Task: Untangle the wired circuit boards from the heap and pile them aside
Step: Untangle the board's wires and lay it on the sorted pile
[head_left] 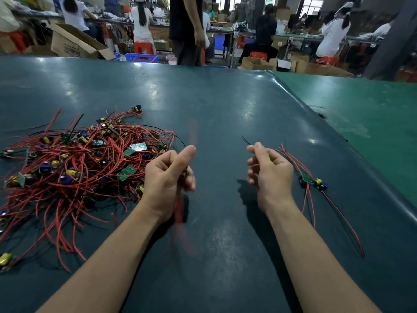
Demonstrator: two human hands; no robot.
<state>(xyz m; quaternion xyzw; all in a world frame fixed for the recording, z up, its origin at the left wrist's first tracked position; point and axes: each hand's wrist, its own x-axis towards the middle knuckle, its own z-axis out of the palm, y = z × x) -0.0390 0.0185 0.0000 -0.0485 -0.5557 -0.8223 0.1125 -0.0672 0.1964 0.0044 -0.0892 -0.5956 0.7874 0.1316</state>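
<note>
- Left hand (168, 177) is curled, thumb up, gripping a small board whose red wires (180, 211) blur above and below the fist; the board itself is mostly hidden by the fingers.
- Right hand (268, 175) hovers over the middle of the surface (225, 98), fingers loosely curled; a thin dark wire (246, 141) pokes out past its thumb tip, but whether the hand pinches it I cannot tell.
- The heap (79, 168) sprawls toward the left edge of the surface: red wires knotted round green boards, yellow and blue parts scattered through it. Its near side lies just beside the left hand.
- Off toward the right edge, one wired circuit board (312, 180) lies apart, its red and black leads trailing toward the near edge, partly behind the right hand.
- A lighter green mat (361, 114) covers the far right corner.
- Beyond the far edge: a standing person in dark clothes (187, 30), an open cardboard box (74, 42), a blue crate (141, 57), orange stools (143, 47), and seated workers at benches, all blurred by distance.
</note>
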